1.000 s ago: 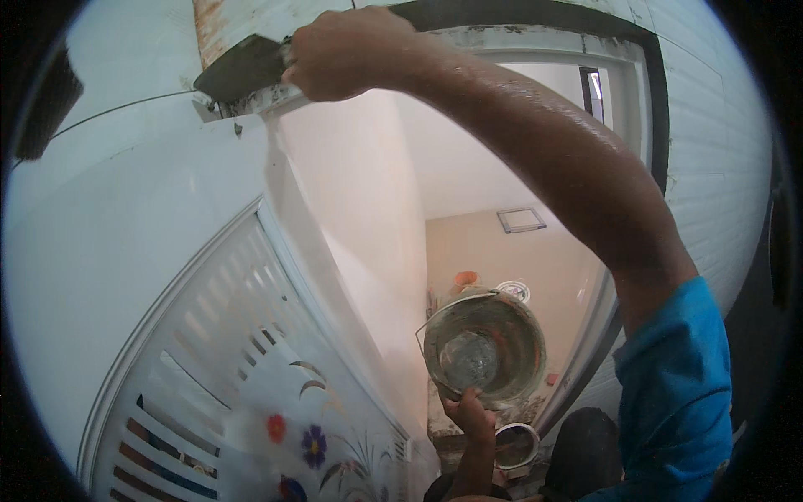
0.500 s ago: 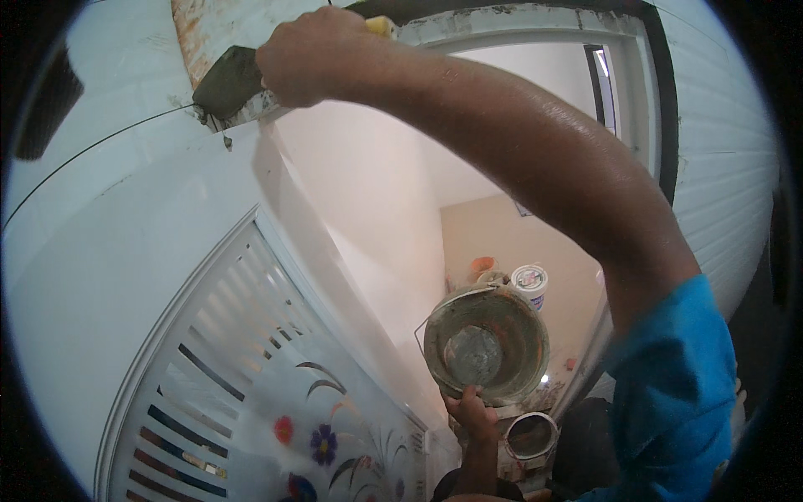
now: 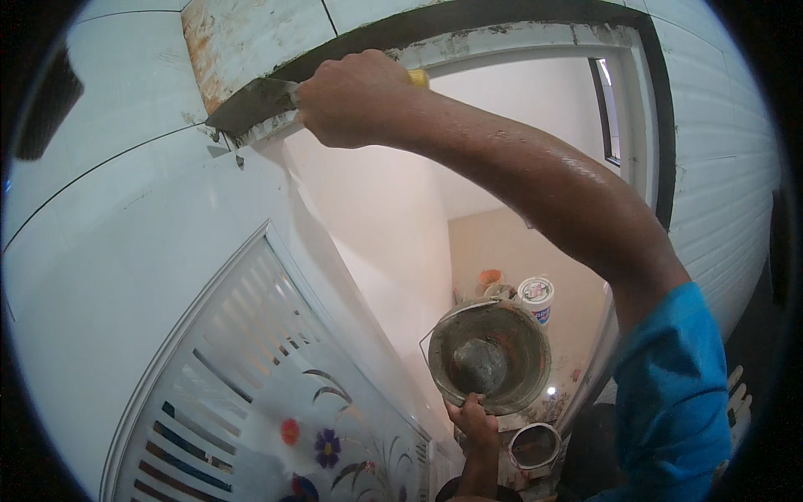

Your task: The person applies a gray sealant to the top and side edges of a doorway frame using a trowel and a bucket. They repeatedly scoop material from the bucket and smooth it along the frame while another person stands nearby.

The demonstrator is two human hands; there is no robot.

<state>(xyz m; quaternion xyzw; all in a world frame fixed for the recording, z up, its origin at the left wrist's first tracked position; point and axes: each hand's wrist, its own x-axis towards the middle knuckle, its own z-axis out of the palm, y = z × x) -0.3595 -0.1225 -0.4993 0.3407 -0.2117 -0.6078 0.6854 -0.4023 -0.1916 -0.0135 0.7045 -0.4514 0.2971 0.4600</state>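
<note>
My right hand [image 3: 360, 100] is closed around a trowel, whose yellow handle end [image 3: 418, 79] sticks out behind the fist. The trowel blade [image 3: 266, 96] lies along the left end of a dark grey mortar band [image 3: 468, 25] above the door frame; where blade ends and mortar begins is hard to tell. Lower down, my left hand [image 3: 475, 420] grips the near rim of a dark bucket [image 3: 529, 351]. The bucket is tilted so its inside faces me, with a wet grey patch of mortar [image 3: 478, 366] at the bottom.
A white door panel [image 3: 351, 418] with slots and painted flowers stands at left. White tiled wall [image 3: 109, 209] surrounds the white door frame [image 3: 640, 125]. Below are a white tub [image 3: 536, 293], an orange container [image 3: 491, 277] and another round container [image 3: 534, 445]. A bare foot [image 3: 739, 402] shows at right.
My right hand and the trowel have moved rightward and slightly down in the picture, and the blade now appears narrower. The view has shifted a little; my left hand keeps hold of the bucket.
</note>
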